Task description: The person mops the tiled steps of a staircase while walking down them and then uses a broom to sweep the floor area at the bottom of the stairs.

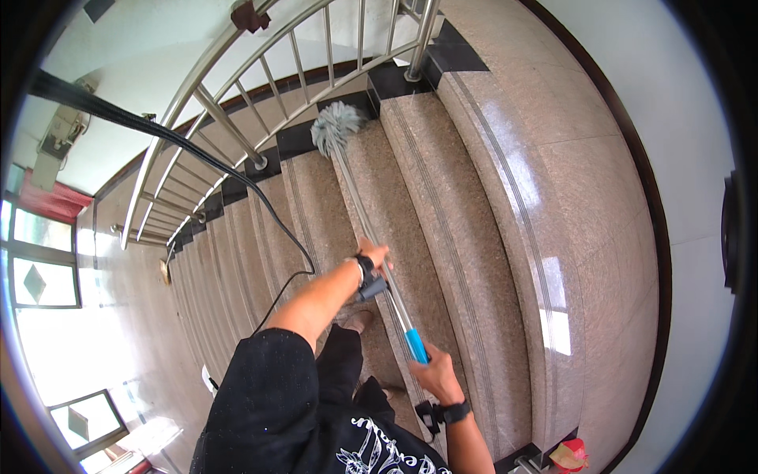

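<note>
A string mop lies slantwise across the stair flight. Its grey mop head (336, 125) rests at the far railing-side end of a granite step (395, 195), against the black stone border (298, 138). My left hand (374, 255) is closed around the middle of the metal mop pole (359, 200). Lower down, my right hand (437, 368) grips the pole at its blue sleeve (416, 346). Each wrist wears a black strap with a small device. One of my shoes (359, 321) stands on a step below my left forearm.
A stainless steel railing (235, 127) curves along the far side of the stairs. A black cable (269, 208) hangs from the upper left. Steps descend leftward toward bright windows (44, 283). A tiled landing (568, 154) lies right; a red and yellow object (569, 456) is at its lower edge.
</note>
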### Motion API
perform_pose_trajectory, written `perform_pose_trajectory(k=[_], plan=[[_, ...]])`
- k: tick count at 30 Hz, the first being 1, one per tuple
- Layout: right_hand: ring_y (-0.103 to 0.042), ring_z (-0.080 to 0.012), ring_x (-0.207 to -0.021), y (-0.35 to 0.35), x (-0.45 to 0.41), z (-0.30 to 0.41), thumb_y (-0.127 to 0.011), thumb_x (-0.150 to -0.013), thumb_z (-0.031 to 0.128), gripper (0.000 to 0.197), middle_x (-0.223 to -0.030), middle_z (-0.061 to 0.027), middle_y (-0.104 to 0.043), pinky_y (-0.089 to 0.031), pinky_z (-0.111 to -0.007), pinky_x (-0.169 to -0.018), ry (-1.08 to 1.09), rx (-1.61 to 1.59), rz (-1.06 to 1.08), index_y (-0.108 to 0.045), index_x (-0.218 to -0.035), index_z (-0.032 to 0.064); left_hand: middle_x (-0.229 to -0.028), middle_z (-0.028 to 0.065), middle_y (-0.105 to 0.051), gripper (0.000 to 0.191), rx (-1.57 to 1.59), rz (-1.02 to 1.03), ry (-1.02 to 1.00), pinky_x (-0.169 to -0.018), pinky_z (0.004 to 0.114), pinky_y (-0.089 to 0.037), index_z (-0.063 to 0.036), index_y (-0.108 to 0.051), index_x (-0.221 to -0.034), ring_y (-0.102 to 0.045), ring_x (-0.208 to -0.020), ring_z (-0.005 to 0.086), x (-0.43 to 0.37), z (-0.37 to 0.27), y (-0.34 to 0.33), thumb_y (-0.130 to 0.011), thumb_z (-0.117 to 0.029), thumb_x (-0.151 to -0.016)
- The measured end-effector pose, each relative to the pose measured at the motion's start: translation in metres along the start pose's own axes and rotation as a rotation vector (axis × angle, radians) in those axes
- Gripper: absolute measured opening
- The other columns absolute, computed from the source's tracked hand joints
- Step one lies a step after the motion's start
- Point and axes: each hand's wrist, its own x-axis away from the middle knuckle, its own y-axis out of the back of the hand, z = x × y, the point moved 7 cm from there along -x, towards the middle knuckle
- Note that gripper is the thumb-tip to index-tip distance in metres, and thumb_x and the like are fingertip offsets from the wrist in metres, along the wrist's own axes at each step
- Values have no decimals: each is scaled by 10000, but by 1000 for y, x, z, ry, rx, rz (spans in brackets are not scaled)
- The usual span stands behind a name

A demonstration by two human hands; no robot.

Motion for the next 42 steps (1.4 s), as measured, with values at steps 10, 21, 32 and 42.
perform_pose_trajectory(k=[10,21,32,42], plan=[[-385,-59,-398,-59,-114,0,-590,-680,100,210,-506,16,-434,-293,-221,-342,-147,-348,120,-532,-853,-2,-706,177,-498,439,0,19,-4,-388,339,-492,48,-183,-1078,-575,-519,233,-40,7,38,-484,-113,-802],[-297,-35,-341,-98,-2,-95,-559,-724,62,122,-481,57,-350,-204,-189,-301,-558,-880,291,-460,-791,79,-769,207,-461,451,-90,-55,112,-285,393,-428,-79,-178,-963,-530,-465,294,22,148,12,-536,-44,-691],[-394,-37,-539,-15,203,-207,-541,-743,156,207,-589,26,-451,-299,-186,-462,-291,83,301,-534,-907,30,-797,186,-530,588,4,366,318,-357,334,-459,91,-202,-1065,-582,-524,241,204,325,-75,-603,-173,-726],[-486,-139,-706,-14,276,-165,-386,-810,171,241,-766,-69,-546,-391,-263,-603,-654,-435,38,-553,-839,0,-613,183,-541,304,-89,262,537,-349,384,-477,142,-354,-879,-581,-480,299,179,298,-19,-478,-125,-800]])
